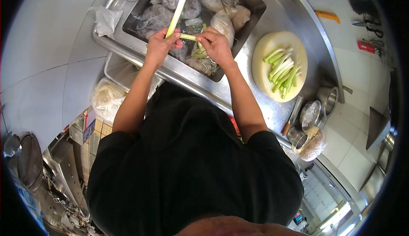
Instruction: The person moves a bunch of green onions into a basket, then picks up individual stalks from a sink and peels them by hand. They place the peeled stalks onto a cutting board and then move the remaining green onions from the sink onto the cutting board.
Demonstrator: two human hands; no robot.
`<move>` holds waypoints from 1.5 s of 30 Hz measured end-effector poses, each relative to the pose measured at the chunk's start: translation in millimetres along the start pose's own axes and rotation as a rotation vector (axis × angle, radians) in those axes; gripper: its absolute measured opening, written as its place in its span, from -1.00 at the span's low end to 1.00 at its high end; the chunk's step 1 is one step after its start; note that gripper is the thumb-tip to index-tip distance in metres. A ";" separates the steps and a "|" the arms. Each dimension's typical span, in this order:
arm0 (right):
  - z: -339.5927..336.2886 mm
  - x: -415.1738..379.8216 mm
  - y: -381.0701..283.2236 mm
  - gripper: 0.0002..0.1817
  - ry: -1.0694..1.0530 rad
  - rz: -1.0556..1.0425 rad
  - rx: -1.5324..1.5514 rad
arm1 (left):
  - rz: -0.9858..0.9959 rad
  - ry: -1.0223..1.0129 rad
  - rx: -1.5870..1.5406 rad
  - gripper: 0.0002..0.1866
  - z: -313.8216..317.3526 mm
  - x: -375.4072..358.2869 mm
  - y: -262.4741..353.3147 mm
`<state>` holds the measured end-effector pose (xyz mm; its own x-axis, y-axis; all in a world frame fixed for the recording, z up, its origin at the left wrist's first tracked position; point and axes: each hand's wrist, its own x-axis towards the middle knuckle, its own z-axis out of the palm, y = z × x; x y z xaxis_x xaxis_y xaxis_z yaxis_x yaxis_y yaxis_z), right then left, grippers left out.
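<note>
Over the sink (254, 25), my left hand (161, 46) is closed around a green onion stalk (176, 16), whose thick white end points up and away. A pale yellow-green strip (188, 37) stretches between the two hands. My right hand (215, 45) pinches the strip's other end; whether it is still joined to the stalk is hidden by my left fingers. Below the hands, loose green onion scraps (199, 50) lie in the sink among several plastic-wrapped bundles (156, 17). More trimmed green onions (281, 69) are piled on the round cutting board (260, 61) at the right.
A knife (292, 115) lies by the counter's front edge, beside metal containers (327, 99) and a bagged item (313, 146). Scissors (368, 23) and an orange-handled tool (327, 16) are at the right wall. White plastic (107, 20) hangs over the sink's left corner.
</note>
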<state>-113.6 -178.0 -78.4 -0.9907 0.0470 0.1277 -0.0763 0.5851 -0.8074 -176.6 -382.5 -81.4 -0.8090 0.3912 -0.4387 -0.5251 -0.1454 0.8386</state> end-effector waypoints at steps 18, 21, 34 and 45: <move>5.0 5.6 -50.0 -0.91 0.050 0.014 0.135 | 0.157 -0.102 -0.052 -0.71 -1.2 -4.7 9.0; 11.4 5.6 -49.8 -0.92 0.092 -0.001 0.088 | 0.167 -0.099 -0.086 -0.70 -1.6 -5.2 6.7; 23.2 5.3 -54.0 -0.83 0.090 0.084 0.304 | 0.258 -0.067 -0.002 -0.71 -0.3 -7.2 11.4; 28.3 17.6 -40.9 -0.89 0.358 0.194 0.050 | 0.153 0.120 -0.031 -0.81 10.0 -7.9 5.5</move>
<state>-131.1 -224.0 -59.4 -0.8860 0.4369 0.1553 0.0942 0.4976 -0.8623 -170.4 -377.3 -70.1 -0.9049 0.2516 -0.3434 -0.3995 -0.2236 0.8890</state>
